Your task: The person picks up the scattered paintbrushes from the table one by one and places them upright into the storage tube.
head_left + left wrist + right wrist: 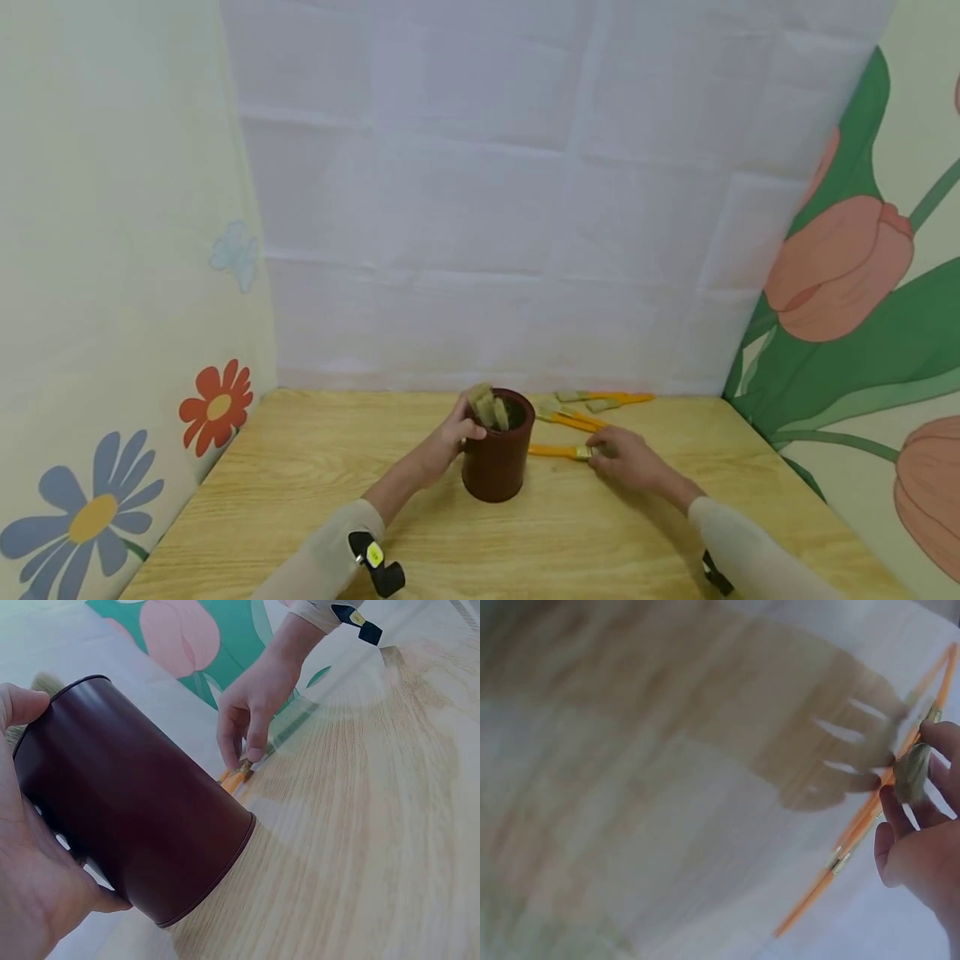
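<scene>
My left hand (444, 443) grips a dark red-brown cylindrical cup (495, 467) from its left side, thumb at the rim. Brush bristles (486, 407) stick up out of the cup; the rest of those brushes is hidden inside. To the right, my right hand (633, 460) pinches a paintbrush (558, 451) near its bristle end, its orange handle pointing left toward the cup. In the right wrist view the bristles (911, 772) show between the fingers. The left wrist view has the cup (127, 795) tilted across it, with the right hand (259, 694) beyond.
Several more orange-handled paintbrushes (576, 419) lie on the wooden table (315, 467) behind the right hand, toward the back edge. A white sheet (465, 208) hangs behind the table. Walls with painted flowers (840, 267) stand on both sides.
</scene>
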`<state>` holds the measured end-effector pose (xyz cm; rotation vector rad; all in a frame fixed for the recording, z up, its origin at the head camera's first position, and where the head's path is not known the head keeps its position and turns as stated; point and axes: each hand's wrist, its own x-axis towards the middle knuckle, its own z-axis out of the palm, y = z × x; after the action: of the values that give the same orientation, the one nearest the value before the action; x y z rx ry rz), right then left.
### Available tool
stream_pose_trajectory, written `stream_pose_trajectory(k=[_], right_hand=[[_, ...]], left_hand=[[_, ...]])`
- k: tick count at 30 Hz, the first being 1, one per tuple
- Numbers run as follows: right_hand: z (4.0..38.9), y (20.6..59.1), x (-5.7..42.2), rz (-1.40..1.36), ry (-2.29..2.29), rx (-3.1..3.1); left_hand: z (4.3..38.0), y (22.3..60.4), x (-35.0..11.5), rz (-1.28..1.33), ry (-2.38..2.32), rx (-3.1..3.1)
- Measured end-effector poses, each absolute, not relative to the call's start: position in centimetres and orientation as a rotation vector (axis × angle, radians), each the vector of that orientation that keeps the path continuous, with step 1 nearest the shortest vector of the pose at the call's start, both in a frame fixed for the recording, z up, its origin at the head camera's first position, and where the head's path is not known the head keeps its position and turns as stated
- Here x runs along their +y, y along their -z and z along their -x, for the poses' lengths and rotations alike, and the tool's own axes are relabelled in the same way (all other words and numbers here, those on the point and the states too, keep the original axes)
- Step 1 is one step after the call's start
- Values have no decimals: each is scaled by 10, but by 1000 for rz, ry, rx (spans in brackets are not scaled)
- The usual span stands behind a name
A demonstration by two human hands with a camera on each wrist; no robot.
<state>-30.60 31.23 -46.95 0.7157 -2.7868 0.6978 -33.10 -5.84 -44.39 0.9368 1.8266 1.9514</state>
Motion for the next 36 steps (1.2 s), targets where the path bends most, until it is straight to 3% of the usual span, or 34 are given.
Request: stream_pose_trajectory(k=[22, 36], right_hand=[[295, 417, 290, -520, -1207, -2598], [284, 381, 273, -552, -1353, -2409]], left_hand=[[334, 444, -59, -942, -1958, 1792], [333, 450, -59, -903, -1959, 1794]])
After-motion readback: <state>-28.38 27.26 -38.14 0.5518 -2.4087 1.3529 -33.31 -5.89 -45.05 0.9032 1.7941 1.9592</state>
